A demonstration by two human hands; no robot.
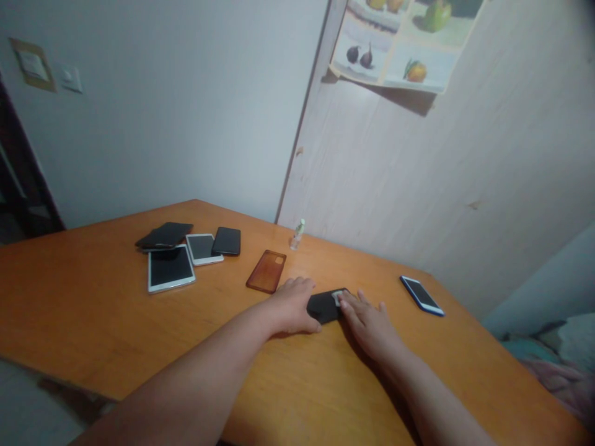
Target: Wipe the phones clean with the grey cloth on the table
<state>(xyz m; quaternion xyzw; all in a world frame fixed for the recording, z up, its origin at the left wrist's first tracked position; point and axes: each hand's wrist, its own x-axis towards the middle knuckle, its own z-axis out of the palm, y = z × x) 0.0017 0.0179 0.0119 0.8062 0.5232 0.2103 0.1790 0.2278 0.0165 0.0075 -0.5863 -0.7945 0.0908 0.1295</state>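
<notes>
- the table point(288, 396) is orange-brown wood with a slight sheen, and its far edge runs close to a pale wall point(186, 111) and a light wood-grained panel point(372, 179).
- a poster point(409, 37) of painted fruit hangs high on the panel, its lower edge lifted and throwing a shadow.
- a switch point(70, 78) sits on the wall at far left; rumpled fabric point(562, 371) lies beyond the table's right edge.
- at the table's left are a white tablet point(171, 269), a smaller tablet point(203, 248), a black device point(227, 241) and a dark folder point(168, 234), close together and partly overlapping.
- a brown case point(267, 272) lies flat mid-table, with a small bottle point(297, 235) upright behind it.
- a blue-edged phone point(422, 296) lies well apart on the right.
- the black phone point(322, 308) is low on the table between both hands, right of the case.
- the left hand point(295, 306) comes in palm down, clamped round the phone's left end, thumb on the near edge.
- the right hand point(372, 322) reaches in from the right, fingertips on a white pad point(337, 299) against the phone's upper face; i cannot tell whether they pinch it or only press.
</notes>
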